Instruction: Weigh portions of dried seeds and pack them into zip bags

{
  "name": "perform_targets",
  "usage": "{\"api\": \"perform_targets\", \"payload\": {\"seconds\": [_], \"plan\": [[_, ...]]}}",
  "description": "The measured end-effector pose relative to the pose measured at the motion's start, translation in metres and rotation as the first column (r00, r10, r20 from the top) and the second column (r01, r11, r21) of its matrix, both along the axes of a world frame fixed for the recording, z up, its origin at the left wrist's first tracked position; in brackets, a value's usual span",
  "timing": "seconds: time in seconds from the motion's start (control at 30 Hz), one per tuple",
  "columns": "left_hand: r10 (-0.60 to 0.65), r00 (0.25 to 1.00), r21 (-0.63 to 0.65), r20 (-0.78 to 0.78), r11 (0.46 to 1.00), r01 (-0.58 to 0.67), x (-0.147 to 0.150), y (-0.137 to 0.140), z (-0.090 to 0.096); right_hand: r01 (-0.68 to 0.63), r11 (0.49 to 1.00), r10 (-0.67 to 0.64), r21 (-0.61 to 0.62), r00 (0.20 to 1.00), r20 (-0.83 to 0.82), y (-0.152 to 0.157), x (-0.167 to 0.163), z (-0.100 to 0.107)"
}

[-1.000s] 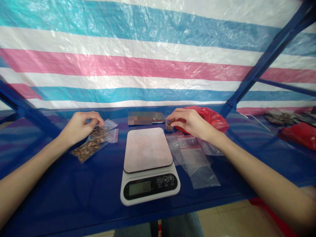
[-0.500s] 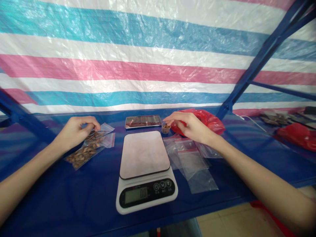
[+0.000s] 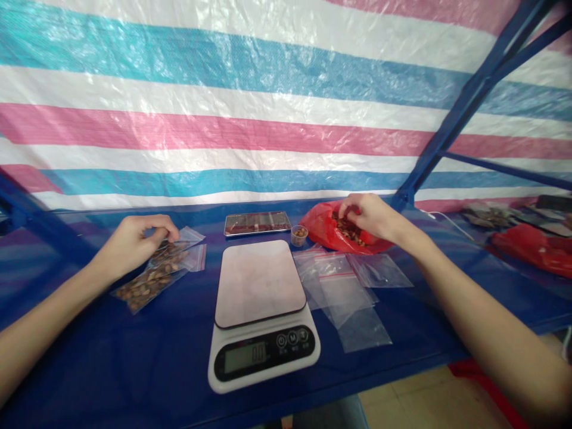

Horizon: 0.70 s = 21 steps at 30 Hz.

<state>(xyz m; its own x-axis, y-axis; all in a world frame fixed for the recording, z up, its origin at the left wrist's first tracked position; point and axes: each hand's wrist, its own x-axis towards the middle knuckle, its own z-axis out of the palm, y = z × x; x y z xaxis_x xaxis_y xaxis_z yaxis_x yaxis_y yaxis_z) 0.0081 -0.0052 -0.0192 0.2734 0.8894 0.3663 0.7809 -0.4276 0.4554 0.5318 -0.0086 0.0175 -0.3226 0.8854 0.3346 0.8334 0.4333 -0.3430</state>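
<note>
My left hand [image 3: 139, 243] pinches with thumb and fingers at a clear zip-lock bag [image 3: 172, 253], one of the overlapping bags on the left. Brown, nut-like pieces fill the lower bag [image 3: 145, 287]. At the right rear, my right hand [image 3: 369, 214] reaches into the mouth of a red plastic bag [image 3: 316, 227], fingers curled down among brown pieces [image 3: 346, 229]. What those fingertips hold is hidden. Between the hands stands a white kitchen scale [image 3: 261, 286], its display seeming to read 0.0. A small clear cup [image 3: 299, 235] of brown pieces sits beside the red bag.
Flat clear zip-lock bags [image 3: 357, 310] overlap right of the scale. Behind it lies a flat, shiny rectangular device [image 3: 258, 224]. Another red bag [image 3: 534, 247] is at far right, near a white cable [image 3: 451, 223]. Blue frame posts [image 3: 447, 131] and a striped sheet [image 3: 223, 131] enclose the blue table.
My right hand has moved from above the small cup rightward into the red bag, whose mouth now shows brown pieces. My left hand stays at the zip-lock bags. The view has shifted slightly.
</note>
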Motion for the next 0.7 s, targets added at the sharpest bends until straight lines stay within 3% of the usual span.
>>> {"api": "perform_targets", "payload": {"seconds": [0.13, 0.37, 0.6, 0.7], "plan": [[-0.003, 1.0, -0.003, 0.014, 1.0, 0.003, 0.002, -0.002, 0.001, -0.167, 0.979, 0.177, -0.118, 0.981, 0.075, 0.008, 0.002, -0.014], [0.003, 1.0, 0.0, 0.025, 1.0, -0.003, 0.007, -0.005, 0.006, -0.128, 0.992, 0.128, -0.017, 0.992, 0.011, 0.01, 0.002, -0.026], [-0.027, 0.999, 0.001, 0.022, 1.0, 0.027, 0.003, -0.004, 0.003, -0.172, 0.983, 0.173, 0.061, 0.985, -0.013, 0.007, 0.002, -0.01], [-0.026, 0.999, 0.003, 0.023, 1.0, 0.026, 0.002, -0.003, 0.001, -0.131, 0.981, 0.129, 0.141, 0.991, 0.028, 0.003, 0.005, 0.003]]}}
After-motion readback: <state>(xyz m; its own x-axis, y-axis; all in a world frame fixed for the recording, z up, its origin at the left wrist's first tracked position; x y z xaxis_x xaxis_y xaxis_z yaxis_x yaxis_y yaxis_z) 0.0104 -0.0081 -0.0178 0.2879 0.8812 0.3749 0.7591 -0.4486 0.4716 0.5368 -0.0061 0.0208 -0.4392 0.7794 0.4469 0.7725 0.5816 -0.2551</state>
